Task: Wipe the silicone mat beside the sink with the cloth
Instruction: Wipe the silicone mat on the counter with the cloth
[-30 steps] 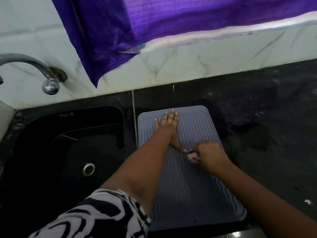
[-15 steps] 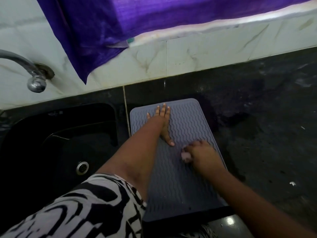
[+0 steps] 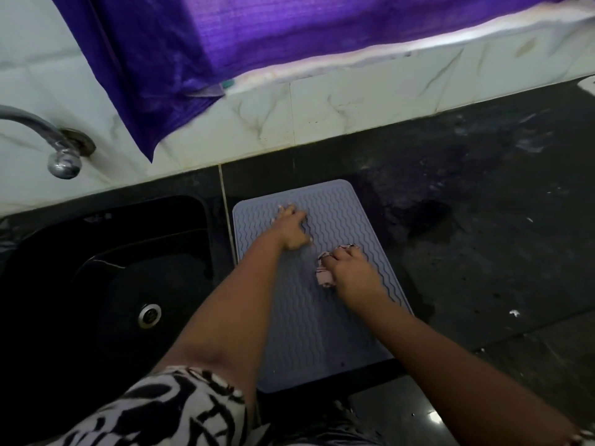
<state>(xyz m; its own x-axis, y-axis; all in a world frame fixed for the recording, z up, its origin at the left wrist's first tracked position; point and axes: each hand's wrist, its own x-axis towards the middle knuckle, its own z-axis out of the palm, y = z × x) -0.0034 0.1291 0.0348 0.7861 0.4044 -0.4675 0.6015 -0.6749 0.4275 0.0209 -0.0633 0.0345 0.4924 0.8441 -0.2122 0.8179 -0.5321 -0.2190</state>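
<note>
Silicone mat point(image 3: 335, 333): a grey-blue ribbed sheet lying flat on the dark table point(image 3: 483, 252), at centre frame, just right of the black sink point(image 3: 96, 268) and touching or nearly touching its edge.
Cloth point(image 3: 325, 275): a small bunched rag, pale with dark print, pressed on the mat's middle, right of centre.
Right hand point(image 3: 352, 272): fingers curled and closed over the cloth, bearing it down on the ribs.
Left hand point(image 3: 291, 228): spread flat and empty on the mat's upper part, fingers apart, seemingly pinning the sheet so it does not slide.
Done, as far as shown: wiping is under way; the cloth sits mid-mat. No clear difference between wiped and unwiped ribs is visible in this dim light, so covered area cannot be told.
Left, by judgement: the lower half toward the bottom of the frame, the strip under the left hand, and the far edge likely need passes.
Surroundings: tap point(image 3: 61, 156) at upper left; purple curtain point(image 3: 225, 43) across the top; the table right of the mat looks wet and stained.
</note>
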